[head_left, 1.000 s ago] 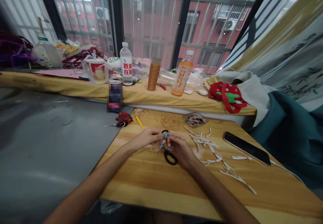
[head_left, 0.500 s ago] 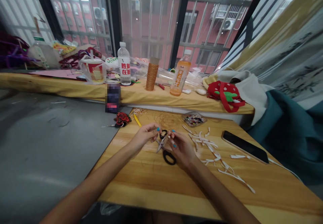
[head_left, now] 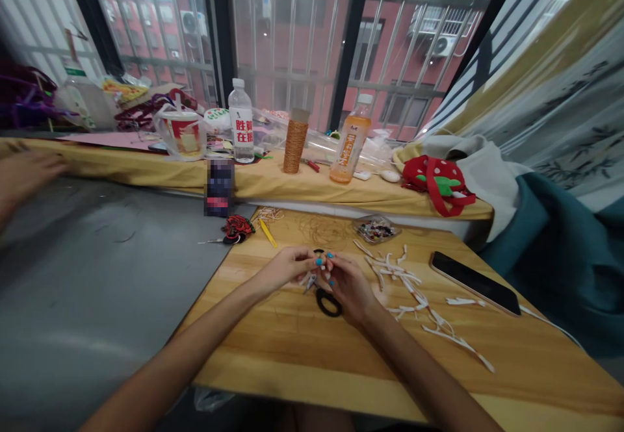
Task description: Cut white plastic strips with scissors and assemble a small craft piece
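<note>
Over the wooden table, my left hand (head_left: 294, 266) and my right hand (head_left: 350, 284) meet fingertip to fingertip, both closed in a pinch. Whatever is between their blue-nailed fingers is too small to make out; a tiny pale bit shows there. Beneath them lie scissors with black handles (head_left: 328, 303), their blades partly covered by my fingers. To the right of my right hand, white strips with brownish twisted sections (head_left: 414, 292) are spread across the wood. A loose tangle of thin brown thread (head_left: 322, 229) rests beyond the hands.
A clear box of beads (head_left: 376, 229), a yellow tool (head_left: 268, 232) and a phone (head_left: 475, 282) lie on the table. Along the ledge stand a water bottle (head_left: 242, 123), a cord-wrapped cylinder (head_left: 295, 143) and an orange drink bottle (head_left: 351, 139). Another person's hand (head_left: 29, 172) is at far left.
My left hand has moved right, so its fingertips now meet my right hand's over the scissors. Another person's hand has come into view at the left edge.
</note>
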The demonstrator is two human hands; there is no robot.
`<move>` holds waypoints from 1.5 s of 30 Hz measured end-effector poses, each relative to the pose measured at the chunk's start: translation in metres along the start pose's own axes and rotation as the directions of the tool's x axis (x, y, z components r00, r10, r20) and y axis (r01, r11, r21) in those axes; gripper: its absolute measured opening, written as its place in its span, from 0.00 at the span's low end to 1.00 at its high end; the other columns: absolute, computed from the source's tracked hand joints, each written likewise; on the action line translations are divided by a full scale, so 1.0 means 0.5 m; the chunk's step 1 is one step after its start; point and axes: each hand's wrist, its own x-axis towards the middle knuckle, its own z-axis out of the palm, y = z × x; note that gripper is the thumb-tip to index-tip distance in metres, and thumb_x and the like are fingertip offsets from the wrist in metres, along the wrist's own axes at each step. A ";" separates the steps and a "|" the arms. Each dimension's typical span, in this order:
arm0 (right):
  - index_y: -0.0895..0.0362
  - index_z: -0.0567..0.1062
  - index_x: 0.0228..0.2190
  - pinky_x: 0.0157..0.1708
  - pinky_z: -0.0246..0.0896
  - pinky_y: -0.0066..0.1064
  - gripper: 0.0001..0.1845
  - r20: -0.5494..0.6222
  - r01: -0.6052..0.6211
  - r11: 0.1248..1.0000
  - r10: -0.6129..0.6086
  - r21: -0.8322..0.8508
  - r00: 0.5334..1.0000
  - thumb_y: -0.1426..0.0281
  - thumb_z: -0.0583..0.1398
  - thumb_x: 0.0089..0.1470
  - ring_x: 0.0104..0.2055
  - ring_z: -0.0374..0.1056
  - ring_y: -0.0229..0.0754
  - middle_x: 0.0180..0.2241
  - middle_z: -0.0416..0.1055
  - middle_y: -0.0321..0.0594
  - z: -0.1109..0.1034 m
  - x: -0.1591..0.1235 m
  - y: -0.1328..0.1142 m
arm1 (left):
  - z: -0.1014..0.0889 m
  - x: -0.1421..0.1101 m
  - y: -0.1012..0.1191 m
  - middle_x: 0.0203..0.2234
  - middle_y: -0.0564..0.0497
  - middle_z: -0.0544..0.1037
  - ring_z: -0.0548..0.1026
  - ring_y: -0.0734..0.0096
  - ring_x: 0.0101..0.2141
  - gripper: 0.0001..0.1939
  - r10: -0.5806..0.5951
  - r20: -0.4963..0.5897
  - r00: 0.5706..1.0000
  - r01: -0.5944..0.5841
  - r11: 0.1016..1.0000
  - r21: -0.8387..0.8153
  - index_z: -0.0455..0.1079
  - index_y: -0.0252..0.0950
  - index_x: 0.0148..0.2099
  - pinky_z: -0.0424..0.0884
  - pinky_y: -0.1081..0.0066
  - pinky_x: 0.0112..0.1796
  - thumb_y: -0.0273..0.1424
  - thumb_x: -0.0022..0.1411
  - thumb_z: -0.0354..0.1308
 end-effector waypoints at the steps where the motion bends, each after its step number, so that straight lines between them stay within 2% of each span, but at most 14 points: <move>1: 0.59 0.69 0.14 0.20 0.49 0.22 0.08 0.000 0.008 1.000 -0.008 -0.005 1.000 0.72 0.60 0.38 0.20 0.53 0.31 0.17 0.60 0.32 0.001 0.000 -0.001 | -0.002 -0.001 0.002 0.16 0.58 0.62 0.57 0.82 0.16 0.19 -0.041 0.036 0.999 0.043 0.998 -0.048 0.64 0.32 0.27 0.51 0.78 0.18 0.45 0.44 0.57; 4: 0.59 0.69 0.14 0.22 0.50 0.22 0.08 0.010 0.033 0.999 -0.033 -0.006 0.999 0.72 0.59 0.39 0.21 0.54 0.31 0.20 0.63 0.34 0.002 -0.002 -0.003 | -0.006 -0.007 0.005 0.16 0.57 0.63 0.57 0.82 0.16 0.17 -0.102 0.102 0.990 0.118 0.979 -0.165 0.65 0.31 0.29 0.51 0.78 0.18 0.42 0.44 0.59; 7: 0.60 0.69 0.14 0.22 0.50 0.22 0.08 0.047 0.029 1.000 -0.029 -0.003 0.998 0.74 0.58 0.41 0.21 0.54 0.30 0.22 0.63 0.34 0.002 -0.004 -0.004 | -0.005 -0.009 -0.001 0.16 0.57 0.63 0.57 0.83 0.16 0.13 -0.114 0.103 0.988 0.139 0.946 -0.294 0.63 0.33 0.29 0.49 0.79 0.17 0.37 0.44 0.60; 12: 0.60 0.67 0.16 0.18 0.46 0.22 0.08 0.105 -0.011 0.999 0.006 0.048 0.994 0.74 0.57 0.43 0.15 0.47 0.27 0.21 0.61 0.32 0.001 -0.004 -0.004 | 0.010 -0.004 -0.013 0.22 0.55 0.67 0.59 0.82 0.19 0.12 -0.018 0.072 0.997 0.048 0.893 -0.447 0.62 0.33 0.26 0.53 0.79 0.21 0.31 0.42 0.62; 16: 0.61 0.66 0.14 0.17 0.45 0.21 0.08 0.123 -0.008 0.995 -0.004 0.095 0.992 0.75 0.57 0.41 0.15 0.46 0.27 0.19 0.60 0.31 0.006 -0.006 -0.011 | 0.021 0.000 -0.013 0.25 0.52 0.70 0.66 0.74 0.28 0.11 0.105 0.058 0.993 -0.061 0.862 -0.504 0.62 0.33 0.24 0.58 0.76 0.29 0.29 0.41 0.62; 19: 0.61 0.65 0.13 0.16 0.45 0.21 0.10 0.128 -0.008 0.995 -0.005 0.096 0.992 0.76 0.57 0.40 0.14 0.46 0.26 0.18 0.59 0.32 0.013 -0.008 -0.019 | 0.025 -0.002 -0.011 0.25 0.52 0.70 0.67 0.71 0.32 0.11 0.118 0.040 0.992 -0.081 0.854 -0.515 0.61 0.33 0.24 0.58 0.74 0.34 0.29 0.41 0.63; 24: 0.61 0.64 0.12 0.16 0.44 0.20 0.11 0.148 -0.023 0.996 0.011 0.082 0.989 0.76 0.57 0.41 0.14 0.44 0.26 0.16 0.57 0.31 0.020 -0.012 -0.027 | 0.031 -0.006 -0.010 0.25 0.52 0.70 0.67 0.71 0.31 0.13 0.121 0.059 0.991 -0.073 0.851 -0.520 0.61 0.33 0.24 0.58 0.72 0.35 0.31 0.41 0.63; 29: 0.61 0.65 0.13 0.16 0.45 0.21 0.11 0.170 -0.020 0.998 0.010 0.057 0.985 0.75 0.57 0.42 0.15 0.43 0.26 0.18 0.57 0.32 0.012 -0.014 -0.027 | 0.024 -0.002 -0.020 0.25 0.52 0.70 0.66 0.72 0.30 0.15 0.127 0.035 0.991 -0.095 0.872 -0.480 0.61 0.33 0.24 0.59 0.73 0.35 0.35 0.40 0.64; 33: 0.59 0.64 0.12 0.19 0.49 0.23 0.12 0.132 0.011 0.999 -0.015 0.032 0.991 0.72 0.57 0.41 0.17 0.48 0.28 0.22 0.59 0.34 0.008 -0.015 -0.037 | 0.001 0.007 -0.029 0.30 0.51 0.70 0.67 0.70 0.35 0.14 0.108 -0.015 0.994 -0.108 0.955 -0.277 0.66 0.34 0.32 0.59 0.72 0.37 0.39 0.46 0.59; 36: 0.58 0.63 0.11 0.24 0.53 0.25 0.12 0.085 0.036 0.999 -0.038 0.017 0.996 0.71 0.58 0.41 0.21 0.52 0.31 0.22 0.58 0.35 0.009 -0.019 -0.047 | -0.004 0.010 -0.025 0.36 0.50 0.70 0.66 0.69 0.38 0.20 0.110 0.032 0.993 -0.104 0.983 -0.154 0.67 0.35 0.39 0.60 0.73 0.38 0.40 0.43 0.61; 38: 0.58 0.63 0.11 0.27 0.54 0.27 0.13 0.082 0.034 0.999 -0.036 0.025 0.996 0.70 0.58 0.41 0.21 0.52 0.31 0.23 0.58 0.34 0.009 -0.020 -0.050 | 0.000 0.009 -0.020 0.33 0.50 0.72 0.67 0.70 0.36 0.19 0.098 0.099 0.990 -0.087 0.990 -0.106 0.68 0.34 0.36 0.60 0.73 0.37 0.40 0.42 0.61; 40: 0.58 0.63 0.11 0.27 0.55 0.27 0.13 0.087 0.029 0.999 -0.031 0.019 0.996 0.69 0.58 0.40 0.21 0.52 0.31 0.23 0.59 0.34 0.006 -0.018 -0.050 | 0.002 0.008 -0.018 0.25 0.51 0.71 0.67 0.72 0.29 0.17 0.068 0.112 0.991 -0.061 0.996 -0.064 0.69 0.32 0.29 0.60 0.74 0.33 0.42 0.45 0.59; 43: 0.58 0.65 0.13 0.26 0.55 0.26 0.13 0.047 0.056 0.994 -0.051 -0.097 0.998 0.65 0.58 0.41 0.23 0.56 0.31 0.25 0.61 0.34 -0.005 -0.006 -0.049 | -0.006 0.012 -0.023 0.17 0.54 0.67 0.64 0.76 0.22 0.18 0.048 0.040 0.998 -0.046 0.998 -0.044 0.67 0.32 0.22 0.58 0.75 0.27 0.43 0.47 0.55; 45: 0.57 0.68 0.18 0.26 0.55 0.27 0.13 -0.013 0.089 0.945 -0.098 -0.314 0.995 0.61 0.56 0.45 0.24 0.58 0.33 0.26 0.63 0.35 -0.017 0.003 -0.049 | -0.018 0.018 -0.031 0.15 0.56 0.64 0.61 0.78 0.20 0.17 0.056 -0.047 0.997 -0.059 0.997 -0.057 0.65 0.32 0.20 0.57 0.76 0.25 0.42 0.48 0.55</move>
